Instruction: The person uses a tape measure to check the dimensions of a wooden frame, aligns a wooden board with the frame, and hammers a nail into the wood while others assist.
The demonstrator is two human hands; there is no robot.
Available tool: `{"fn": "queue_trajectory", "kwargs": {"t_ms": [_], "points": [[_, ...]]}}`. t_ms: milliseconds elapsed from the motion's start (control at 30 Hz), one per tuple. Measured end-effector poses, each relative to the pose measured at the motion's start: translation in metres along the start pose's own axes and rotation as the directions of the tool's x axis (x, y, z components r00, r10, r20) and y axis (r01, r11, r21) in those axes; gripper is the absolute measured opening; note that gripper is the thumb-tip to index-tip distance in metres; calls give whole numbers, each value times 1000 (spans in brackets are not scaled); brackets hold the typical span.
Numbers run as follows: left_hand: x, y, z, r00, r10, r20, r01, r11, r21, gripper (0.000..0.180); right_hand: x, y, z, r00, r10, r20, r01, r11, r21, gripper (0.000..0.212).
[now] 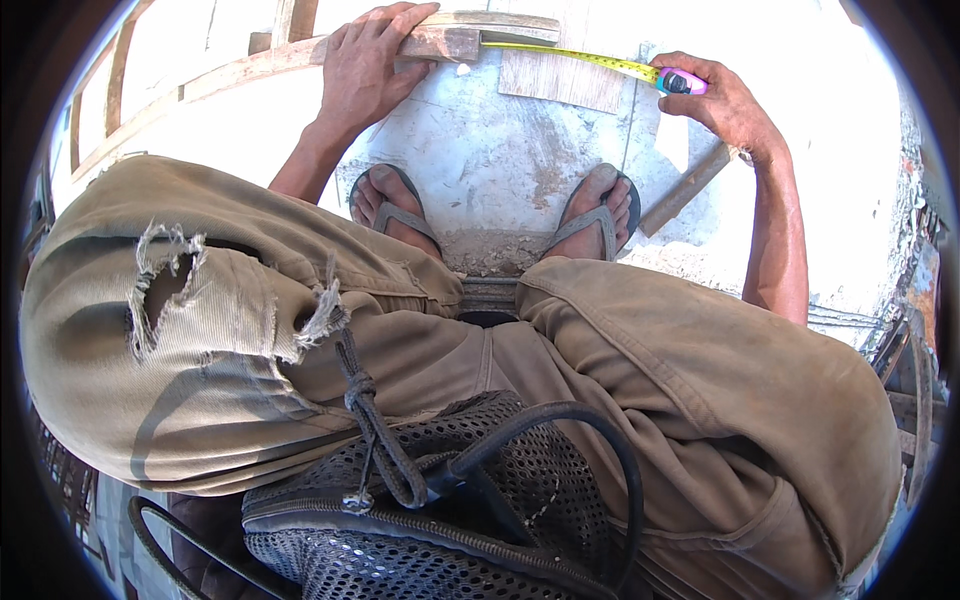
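My left hand (372,62) grips the end part of a wooden bar (450,44), fingers over its far side and thumb on the near side. A second wooden strip (520,22) lies against the bar's far side and reaches further right. My right hand (728,105) is closed around a pink and blue tape measure (683,82). Its yellow blade (580,56) runs out leftward to the end of the bar. Under the blade a thin, pale wooden board (560,82) lies flat on the floor.
A slatted wooden frame (120,75) extends to the far left. A wooden stick (688,188) lies slanted below my right wrist. My feet in flip-flops (405,218) stand on the pale floor (490,150). A black mesh bag (430,500) with cords sits at my lap.
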State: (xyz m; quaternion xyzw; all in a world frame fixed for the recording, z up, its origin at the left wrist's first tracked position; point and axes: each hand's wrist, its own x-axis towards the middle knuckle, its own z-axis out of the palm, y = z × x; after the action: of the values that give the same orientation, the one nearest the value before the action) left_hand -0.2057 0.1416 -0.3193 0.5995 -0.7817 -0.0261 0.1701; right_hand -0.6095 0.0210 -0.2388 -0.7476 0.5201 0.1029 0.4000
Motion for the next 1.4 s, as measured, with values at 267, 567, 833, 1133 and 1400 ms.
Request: {"fn": "queue_trajectory", "kwargs": {"t_ms": [267,567,833,1133,1400], "points": [[-1,-1,1,1000,11,-2,-11,1000,-7,76,0,1,1,1000,2,-12,-3,1000,-20,59],[2,5,-7,1000,2,-17,-3,999,-34,59,2,1,5,1000,2,-16,-2,999,-46,59],[1,6,-7,999,-35,25,35,999,-19,60,3,0,6,1000,6,-21,-7,999,-32,57],[6,6,1,1000,4,-14,-5,1000,-7,75,-6,2,1,999,14,-49,-16,999,-32,59],[12,-1,-10,993,-52,105,50,998,22,69,-42,12,-16,995,104,-3,-103,989,105,58]]}}
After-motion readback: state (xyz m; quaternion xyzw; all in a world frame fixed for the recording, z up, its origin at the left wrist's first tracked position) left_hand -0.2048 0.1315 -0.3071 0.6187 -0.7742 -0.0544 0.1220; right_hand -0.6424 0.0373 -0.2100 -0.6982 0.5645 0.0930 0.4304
